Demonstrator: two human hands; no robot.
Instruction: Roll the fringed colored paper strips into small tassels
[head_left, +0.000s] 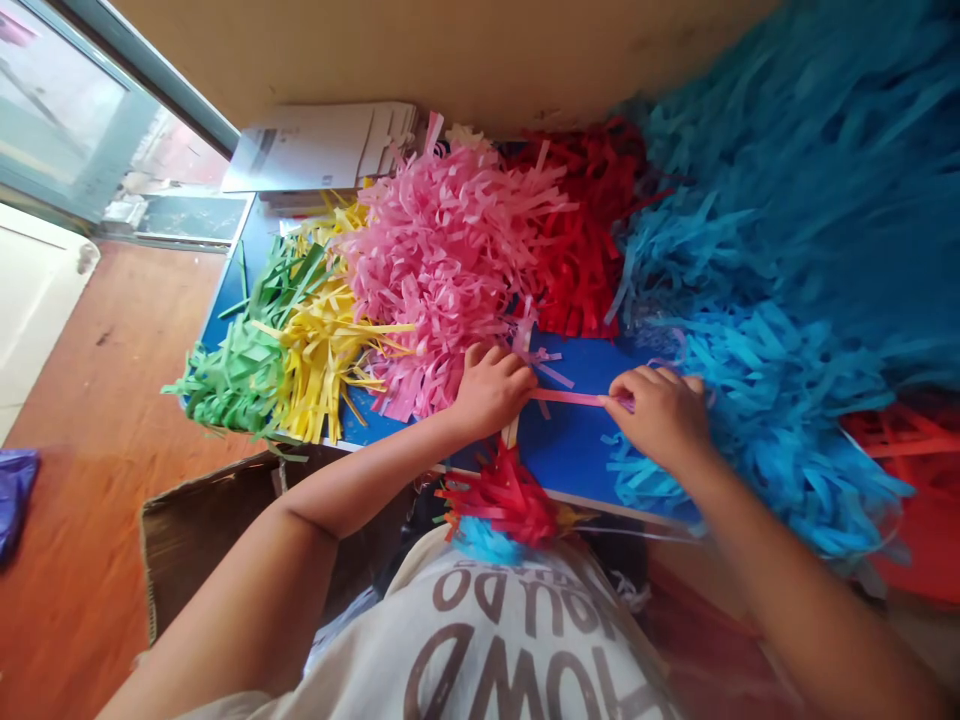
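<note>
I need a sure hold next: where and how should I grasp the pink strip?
Probably at the middle of the pink strip, pinched from above: that narrow span runs straight and exposed between the left hand and right hand, whose fingers cover the parts they hold.

Large brown capitals on the light-coloured fabric shirt [517, 640] appear upside down, with "HOW" and "YOU DO" legible and another line crumpled past reading. Print on the stacked white paper sheets [307, 150] is too small to read.

Pink strip [566, 397] | narrow | pulled straight (ends hidden) | apparently above blue tabletop [562, 455]
</note>
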